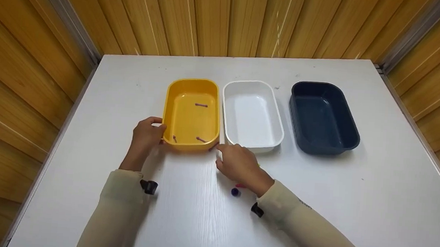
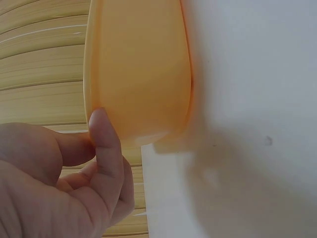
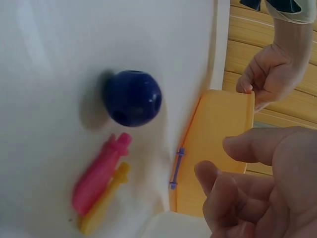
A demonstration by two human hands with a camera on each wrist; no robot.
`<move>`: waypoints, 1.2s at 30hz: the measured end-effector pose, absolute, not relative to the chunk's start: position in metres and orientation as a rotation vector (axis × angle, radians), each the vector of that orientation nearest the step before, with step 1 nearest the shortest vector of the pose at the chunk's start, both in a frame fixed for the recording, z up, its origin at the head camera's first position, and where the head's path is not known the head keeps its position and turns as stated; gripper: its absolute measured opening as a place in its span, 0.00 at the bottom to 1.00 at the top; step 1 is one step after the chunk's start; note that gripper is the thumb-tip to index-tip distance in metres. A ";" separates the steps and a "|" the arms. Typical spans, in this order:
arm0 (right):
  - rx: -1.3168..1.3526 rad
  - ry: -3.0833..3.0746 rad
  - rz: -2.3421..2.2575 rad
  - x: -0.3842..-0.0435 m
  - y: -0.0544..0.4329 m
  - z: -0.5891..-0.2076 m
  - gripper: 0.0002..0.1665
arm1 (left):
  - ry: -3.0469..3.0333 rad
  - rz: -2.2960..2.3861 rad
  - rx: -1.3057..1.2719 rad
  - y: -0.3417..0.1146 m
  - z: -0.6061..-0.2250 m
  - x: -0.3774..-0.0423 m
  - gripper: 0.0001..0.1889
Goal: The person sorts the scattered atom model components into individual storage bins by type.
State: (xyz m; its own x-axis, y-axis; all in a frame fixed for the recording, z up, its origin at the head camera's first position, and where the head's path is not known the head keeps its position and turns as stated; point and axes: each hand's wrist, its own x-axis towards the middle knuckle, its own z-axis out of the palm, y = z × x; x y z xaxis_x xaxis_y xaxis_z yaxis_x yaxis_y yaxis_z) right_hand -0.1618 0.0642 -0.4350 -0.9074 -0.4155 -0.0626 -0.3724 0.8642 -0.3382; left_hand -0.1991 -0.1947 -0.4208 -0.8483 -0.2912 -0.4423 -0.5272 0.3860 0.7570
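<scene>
Yellow bin point(image 1: 191, 121) sits left of centre on the white table point(image 1: 182, 214) in the head view, with three small purple sticks point(image 1: 201, 105) lying in it. Your left hand point(image 1: 146, 136) holds its near-left side; your right hand point(image 1: 240, 163) is at its near-right corner, beside a fourth purple stick point(image 1: 213, 146) outside the bin. Just right stands a white bin point(image 1: 253, 116), and farther right a dark blue bin point(image 1: 322, 123). A dark ball point(image 1: 235, 192) lies near your right wrist.

From the left wrist, you have the yellow bin's rim pinched between your thumb and a finger, the other fingers bent below.

At the right wrist, your thumb and forefinger are apart with nothing between them, the other fingers loosely curled. Beyond them, the fourth purple stick lies along the foot of the yellow bin. A pink piece point(image 3: 99, 176) and a yellow piece point(image 3: 104, 201) lie side by side near the ball.
</scene>
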 end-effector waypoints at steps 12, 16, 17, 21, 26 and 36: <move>-0.634 2.798 -0.325 -0.175 0.064 -0.449 0.17 | 2.451 1.442 -0.675 -0.196 -0.424 -0.200 0.22; -0.588 2.754 -0.338 -0.178 0.063 -0.451 0.15 | 2.469 1.448 -0.649 -0.196 -0.425 -0.200 0.22; -0.577 2.748 -0.334 -0.178 0.063 -0.451 0.15 | 2.469 1.452 -0.647 -0.196 -0.426 -0.200 0.21; -0.560 2.755 -0.295 -0.179 0.062 -0.452 0.12 | 2.455 1.462 -0.656 -0.194 -0.425 -0.200 0.21; -0.563 2.789 -0.255 -0.177 0.061 -0.451 0.08 | 2.446 1.469 -0.658 -0.195 -0.424 -0.200 0.21; -0.611 2.857 -0.264 -0.176 0.060 -0.452 0.09 | 2.419 1.481 -0.692 -0.196 -0.424 -0.199 0.21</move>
